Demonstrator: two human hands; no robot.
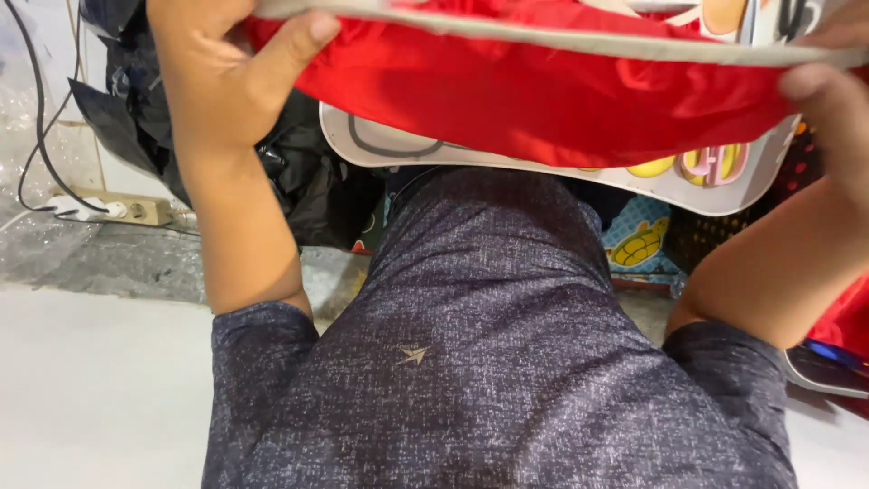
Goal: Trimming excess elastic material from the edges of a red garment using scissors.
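Overhead, both hands (right [828, 86] mostly cropped, left [222, 68]) gripping red cloth [543, 91]

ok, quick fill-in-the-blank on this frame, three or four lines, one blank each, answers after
1. Both hands hold up a bag with a ____ fabric lining.
2. The left hand grips its rim with the ____ pressed on the lining.
3. A white power strip lies on the floor at the ____ of the view.
4. The cloth below the bag shows a ____.

Answers: red; thumb; left; turtle
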